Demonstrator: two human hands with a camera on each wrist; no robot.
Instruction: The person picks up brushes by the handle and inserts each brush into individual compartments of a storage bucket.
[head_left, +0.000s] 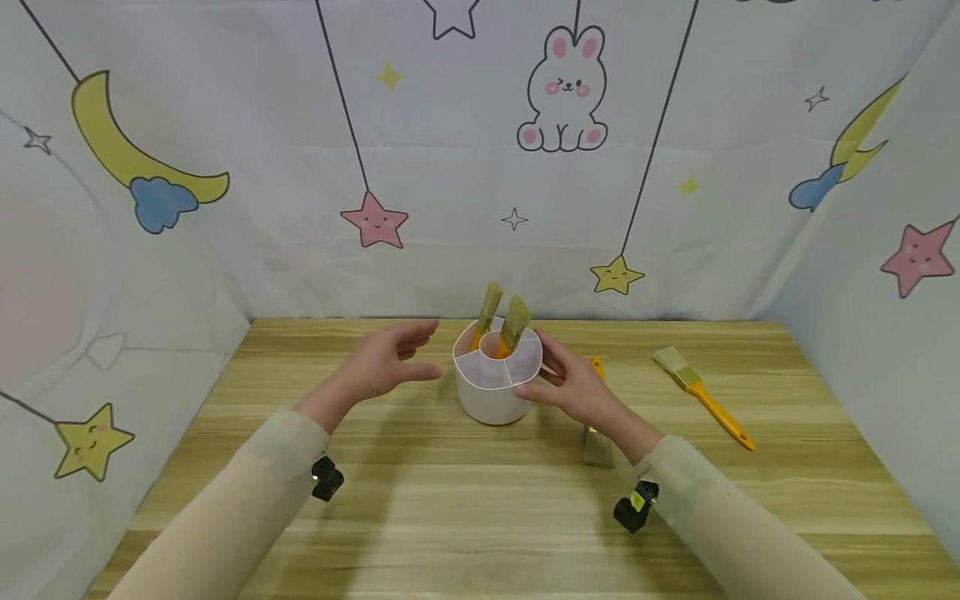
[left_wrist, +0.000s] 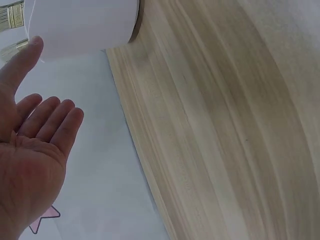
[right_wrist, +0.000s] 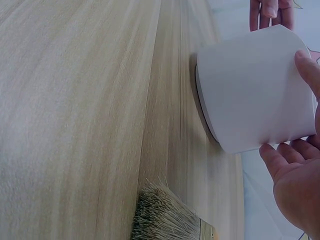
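Observation:
A white round brush holder with several compartments stands upright on the table. Two paintbrushes lean in it, bristles up: one brush in a left rear compartment, the other brush in the central cup. My right hand grips the holder's right side, thumb at the front and fingers behind; the right wrist view shows the fingertips against its white wall. To the left, my left hand stays apart from the holder, fingers extended and palm facing it. The left wrist view shows that hand holding nothing.
Partly covered by my right hand and wrist, a paintbrush lies with its bristles toward me. Farther right lies another paintbrush with an orange handle. A white cartoon-printed cloth hangs behind the wood-grain table and along both sides.

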